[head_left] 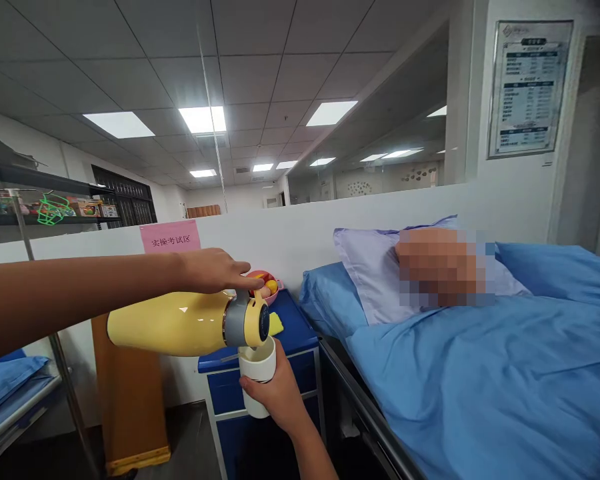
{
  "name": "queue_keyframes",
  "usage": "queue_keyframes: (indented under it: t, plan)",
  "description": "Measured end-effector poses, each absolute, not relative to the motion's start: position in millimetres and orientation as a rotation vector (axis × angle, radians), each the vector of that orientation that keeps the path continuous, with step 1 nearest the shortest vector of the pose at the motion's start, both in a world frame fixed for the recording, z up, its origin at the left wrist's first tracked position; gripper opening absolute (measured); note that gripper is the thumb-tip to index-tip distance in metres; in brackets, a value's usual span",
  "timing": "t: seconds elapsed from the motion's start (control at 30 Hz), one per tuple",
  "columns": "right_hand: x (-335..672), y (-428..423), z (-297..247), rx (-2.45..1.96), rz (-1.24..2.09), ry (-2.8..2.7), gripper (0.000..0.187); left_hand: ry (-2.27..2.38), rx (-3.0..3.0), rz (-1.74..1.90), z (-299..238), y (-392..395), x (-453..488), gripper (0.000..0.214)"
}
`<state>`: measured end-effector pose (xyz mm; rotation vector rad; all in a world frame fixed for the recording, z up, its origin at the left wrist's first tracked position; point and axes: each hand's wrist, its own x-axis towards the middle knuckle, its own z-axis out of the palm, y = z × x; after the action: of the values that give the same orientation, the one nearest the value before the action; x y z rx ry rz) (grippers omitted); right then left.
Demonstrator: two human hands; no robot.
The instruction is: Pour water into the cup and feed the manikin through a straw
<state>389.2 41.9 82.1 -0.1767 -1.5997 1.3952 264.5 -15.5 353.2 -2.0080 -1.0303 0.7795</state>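
Observation:
My left hand [207, 270] reaches in from the left and grips a yellow thermos jug [175, 325] from above. The jug lies nearly on its side, its grey collar and spout end turned to the right. Its handle is mostly hidden by the hand, and one finger stretches toward the top near the spout. Just below the spout, my right hand [277, 393] wraps around a white cup [257, 367] held upright but slightly tilted. The spout is at the cup's rim. Whether liquid flows, I cannot tell.
Behind the cup stands a blue bedside cabinet [293, 327] with a pink bowl [279, 285] of fruit and a yellow item [276, 325]. A bed with blue bedding [480, 373] and a dark rail [365, 413] fills the right; a figure with a blurred head lies there. A metal pole [65, 373] stands left.

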Motion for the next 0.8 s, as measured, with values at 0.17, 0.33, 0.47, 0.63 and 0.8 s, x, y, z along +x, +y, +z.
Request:
queue_keyframes:
  t: [0.17,0.33,0.47,0.63,0.8]
  plan:
    - [390.8,38.5,85.8,-0.159,1.411,-1.593,0.061,-1.053,-1.986,0.797,355.0,-20.9,264.2,0.068]
    - [391.3,33.9,90.0,-0.177,1.39,-1.594,0.061,-1.098,-1.967,0.842,357.8,-26.3,268.9,0.071]
    - [391.1,32.1,90.8,-0.162,1.402,-1.575,0.064,-1.132,-1.975,0.831,358.8,-27.9,271.6,0.068]
    - [390.3,31.3,90.2,-0.163,1.389,-1.565,0.065,-1.161,-1.985,0.805,357.8,-28.0,274.7,0.063]
    - [390.2,32.6,88.0,-0.169,1.408,-1.594,0.063,-1.191,-2.006,0.773,357.1,-25.7,281.1,0.056]
